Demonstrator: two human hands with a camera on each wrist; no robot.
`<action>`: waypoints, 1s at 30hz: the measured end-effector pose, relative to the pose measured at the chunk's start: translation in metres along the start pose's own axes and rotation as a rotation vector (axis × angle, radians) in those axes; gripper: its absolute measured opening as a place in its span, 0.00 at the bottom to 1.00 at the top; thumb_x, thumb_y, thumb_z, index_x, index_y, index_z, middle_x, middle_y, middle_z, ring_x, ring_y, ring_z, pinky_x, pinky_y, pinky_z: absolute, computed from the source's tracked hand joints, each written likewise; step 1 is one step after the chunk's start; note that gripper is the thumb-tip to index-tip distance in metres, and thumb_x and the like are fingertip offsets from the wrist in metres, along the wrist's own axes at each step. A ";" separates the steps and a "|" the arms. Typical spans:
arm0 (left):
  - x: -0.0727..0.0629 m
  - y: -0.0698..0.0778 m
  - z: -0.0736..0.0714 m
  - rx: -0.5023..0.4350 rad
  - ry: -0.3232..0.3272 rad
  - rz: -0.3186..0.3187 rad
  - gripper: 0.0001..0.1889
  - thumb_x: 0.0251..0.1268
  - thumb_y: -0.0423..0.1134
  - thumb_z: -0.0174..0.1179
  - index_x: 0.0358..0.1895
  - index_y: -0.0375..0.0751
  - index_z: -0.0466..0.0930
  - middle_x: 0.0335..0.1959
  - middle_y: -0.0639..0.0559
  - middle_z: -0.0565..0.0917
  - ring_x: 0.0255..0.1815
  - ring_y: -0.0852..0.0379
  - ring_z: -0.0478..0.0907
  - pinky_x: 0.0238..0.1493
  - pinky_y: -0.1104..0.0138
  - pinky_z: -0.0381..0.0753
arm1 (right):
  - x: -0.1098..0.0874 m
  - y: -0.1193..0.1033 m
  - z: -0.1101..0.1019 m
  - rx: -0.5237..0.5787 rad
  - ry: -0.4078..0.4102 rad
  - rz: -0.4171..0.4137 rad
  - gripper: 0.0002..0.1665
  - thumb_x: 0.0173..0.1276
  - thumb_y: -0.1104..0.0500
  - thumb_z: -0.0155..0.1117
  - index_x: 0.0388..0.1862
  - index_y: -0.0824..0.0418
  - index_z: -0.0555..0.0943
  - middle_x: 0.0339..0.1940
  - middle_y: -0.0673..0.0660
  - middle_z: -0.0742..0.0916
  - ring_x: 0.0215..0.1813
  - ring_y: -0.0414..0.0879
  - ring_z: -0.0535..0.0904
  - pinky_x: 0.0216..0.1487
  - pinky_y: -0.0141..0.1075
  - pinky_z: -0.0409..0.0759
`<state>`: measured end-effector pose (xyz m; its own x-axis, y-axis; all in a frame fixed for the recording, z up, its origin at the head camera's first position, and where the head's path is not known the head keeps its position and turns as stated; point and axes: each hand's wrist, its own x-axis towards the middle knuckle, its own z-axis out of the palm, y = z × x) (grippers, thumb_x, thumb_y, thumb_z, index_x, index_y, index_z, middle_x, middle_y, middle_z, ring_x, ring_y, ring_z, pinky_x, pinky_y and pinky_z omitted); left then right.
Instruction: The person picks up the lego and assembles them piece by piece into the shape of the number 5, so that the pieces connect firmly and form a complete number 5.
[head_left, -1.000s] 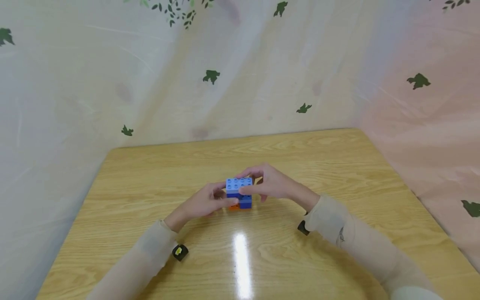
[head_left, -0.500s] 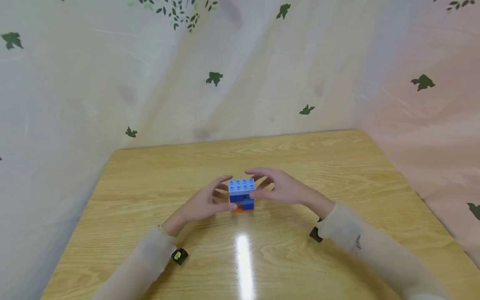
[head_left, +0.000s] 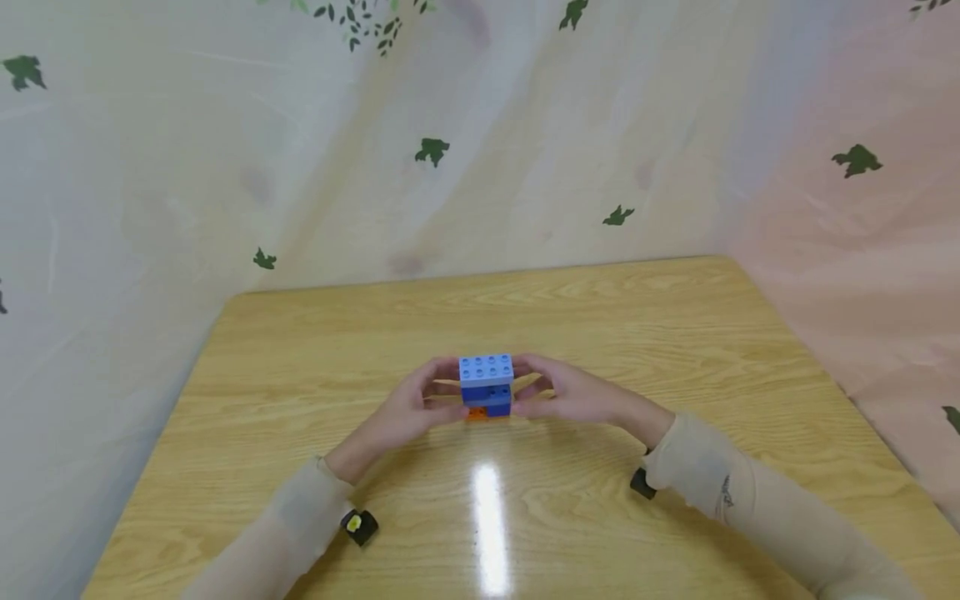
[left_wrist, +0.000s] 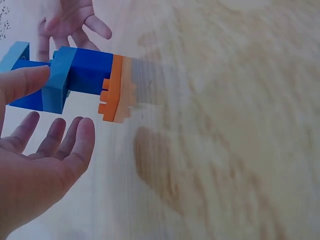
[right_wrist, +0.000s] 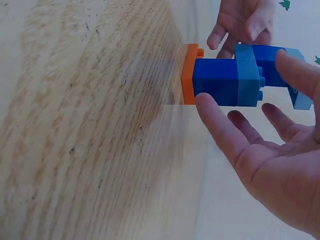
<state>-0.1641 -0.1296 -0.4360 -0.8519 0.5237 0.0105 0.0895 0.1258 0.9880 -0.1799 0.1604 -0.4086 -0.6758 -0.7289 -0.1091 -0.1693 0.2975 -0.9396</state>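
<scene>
A stack of toy building bricks (head_left: 486, 371) stands upright on the table. Its base is a thin orange brick (right_wrist: 189, 75); above it come a dark blue brick (right_wrist: 215, 82), a thin light blue brick (right_wrist: 247, 75), a second dark blue brick set off to the left, and a light blue studded brick on top. My left hand (head_left: 405, 408) is at the stack's left side, fingers loosely bent, thumb in front. My right hand (head_left: 577, 393) mirrors it on the right. Both wrist views show relaxed fingers around the stack without a firm grip; whether any fingertip touches is unclear.
The wooden table (head_left: 337, 333) extends around the stack, with a bright light reflection (head_left: 489, 533) toward the front. Behind and beside it hangs a pale cloth backdrop (head_left: 337, 167) with green bird shapes. Dark wrist devices (head_left: 360, 527) sit under the sleeves.
My right hand has let go of the top light blue brick and moved to the right side. My left hand has loosened from the lower bricks. The stack stays standing; the view shifts slightly.
</scene>
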 end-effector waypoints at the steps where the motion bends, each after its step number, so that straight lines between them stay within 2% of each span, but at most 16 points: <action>1: 0.000 -0.001 0.001 0.006 0.002 -0.001 0.34 0.64 0.28 0.68 0.72 0.35 0.65 0.66 0.38 0.72 0.64 0.40 0.74 0.61 0.59 0.79 | 0.000 0.001 0.000 0.005 -0.003 0.002 0.38 0.74 0.58 0.67 0.78 0.58 0.62 0.71 0.61 0.72 0.62 0.57 0.78 0.54 0.45 0.83; 6: 0.001 -0.004 0.004 0.034 0.027 0.008 0.31 0.64 0.26 0.67 0.69 0.33 0.68 0.64 0.37 0.74 0.61 0.39 0.77 0.58 0.60 0.81 | 0.002 0.008 0.001 0.007 0.002 0.009 0.36 0.74 0.63 0.65 0.76 0.64 0.63 0.68 0.65 0.74 0.60 0.58 0.80 0.52 0.46 0.84; 11: 0.001 -0.005 0.007 0.063 0.052 0.018 0.30 0.63 0.26 0.67 0.68 0.32 0.69 0.61 0.37 0.75 0.59 0.40 0.78 0.57 0.59 0.81 | 0.007 0.011 0.002 0.029 0.029 0.042 0.36 0.71 0.63 0.68 0.74 0.66 0.66 0.65 0.65 0.75 0.56 0.56 0.83 0.49 0.50 0.85; 16: 0.002 -0.003 0.008 0.063 0.084 -0.021 0.29 0.63 0.27 0.68 0.67 0.35 0.70 0.60 0.40 0.76 0.56 0.42 0.79 0.57 0.57 0.82 | 0.014 0.014 0.003 0.053 0.051 0.070 0.32 0.68 0.62 0.72 0.69 0.65 0.73 0.62 0.63 0.79 0.50 0.53 0.86 0.47 0.51 0.86; 21: 0.003 -0.001 0.007 0.063 0.100 -0.046 0.28 0.63 0.29 0.69 0.66 0.35 0.72 0.59 0.40 0.76 0.53 0.44 0.80 0.53 0.57 0.83 | 0.018 0.012 0.003 0.048 0.067 0.094 0.27 0.68 0.61 0.72 0.64 0.64 0.77 0.58 0.61 0.82 0.49 0.54 0.86 0.46 0.50 0.86; 26: 0.004 0.004 0.005 0.040 0.114 -0.054 0.27 0.64 0.33 0.69 0.66 0.36 0.72 0.58 0.41 0.77 0.50 0.45 0.82 0.48 0.58 0.84 | 0.018 0.006 -0.002 0.023 0.085 0.077 0.27 0.70 0.58 0.71 0.65 0.62 0.77 0.58 0.60 0.82 0.50 0.56 0.85 0.44 0.52 0.86; 30: 0.007 0.011 0.001 0.051 0.134 -0.056 0.27 0.66 0.39 0.70 0.66 0.40 0.73 0.57 0.44 0.79 0.49 0.46 0.82 0.48 0.56 0.84 | 0.018 0.003 -0.007 0.010 0.096 0.054 0.28 0.73 0.54 0.69 0.68 0.60 0.75 0.57 0.59 0.82 0.52 0.60 0.83 0.45 0.55 0.85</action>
<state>-0.1687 -0.1234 -0.4249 -0.9173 0.3975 -0.0209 0.0629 0.1965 0.9785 -0.1980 0.1523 -0.4108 -0.7493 -0.6496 -0.1288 -0.1237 0.3283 -0.9364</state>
